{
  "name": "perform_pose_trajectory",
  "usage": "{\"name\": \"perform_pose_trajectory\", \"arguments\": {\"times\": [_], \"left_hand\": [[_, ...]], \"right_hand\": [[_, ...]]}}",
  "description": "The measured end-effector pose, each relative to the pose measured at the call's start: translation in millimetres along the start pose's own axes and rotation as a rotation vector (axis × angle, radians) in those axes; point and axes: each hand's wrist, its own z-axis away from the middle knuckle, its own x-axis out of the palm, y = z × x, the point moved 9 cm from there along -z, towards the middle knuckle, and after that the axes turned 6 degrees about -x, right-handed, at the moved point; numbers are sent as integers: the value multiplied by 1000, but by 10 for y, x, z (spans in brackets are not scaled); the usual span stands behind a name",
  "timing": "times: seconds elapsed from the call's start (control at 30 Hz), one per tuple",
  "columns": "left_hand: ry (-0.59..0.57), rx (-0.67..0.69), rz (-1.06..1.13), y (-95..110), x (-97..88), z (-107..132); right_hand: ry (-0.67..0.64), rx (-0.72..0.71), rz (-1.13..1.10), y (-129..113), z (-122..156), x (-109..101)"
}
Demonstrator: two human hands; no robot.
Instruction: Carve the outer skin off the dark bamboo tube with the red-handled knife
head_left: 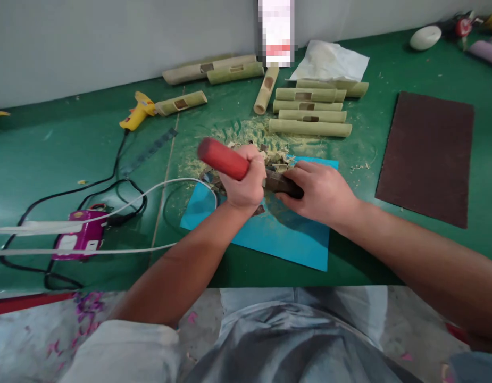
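My left hand (246,178) is closed around a red rounded handle (224,158) that points up and to the left. Its working end is hidden by the hand. My right hand (315,191) grips a dark brown tube-shaped piece (281,183), which runs leftward to my left hand. Whether the two pieces touch cannot be made out. Both hands are over a blue sheet (288,247). Beyond them lie pale shavings and dark scraps (277,159), with yellowish dust around.
Bamboo tubes with cut openings (309,106) lie at the back, near a white paper (329,61). A brown sheet (427,159) is at right. Left are a yellow glue gun (138,111), a purple power strip (81,234) and looping cables. The green table's (365,271) front edge is near my body.
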Motion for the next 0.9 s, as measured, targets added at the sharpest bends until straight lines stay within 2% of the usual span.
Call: {"name": "perform_pose_trajectory", "arguments": {"times": [0.1,0.23,0.33,0.43,0.47,0.57,0.67,0.9], "left_hand": [[100,-41,85,61,-106,-64],[55,-55,83,304,-158,-241],[88,-18,153,509,-314,-351],[2,-31,153,561,-368,-367],[-72,-77,128,514,-341,-345],[-161,-155,96,362,-373,-224],[-275,-223,35,229,-345,-108],[-586,-160,-37,354,-77,-9]], "right_hand": [[47,-63,11,-37,20,-13],[107,-261,55,-133,66,-47],[141,-360,86,-153,99,-91],[95,-396,42,-165,105,-97],[74,-376,24,-154,101,-100],[9,-277,31,-94,87,-107],[-63,-275,50,-87,92,-72],[-24,-390,-66,-68,84,-55]]}}
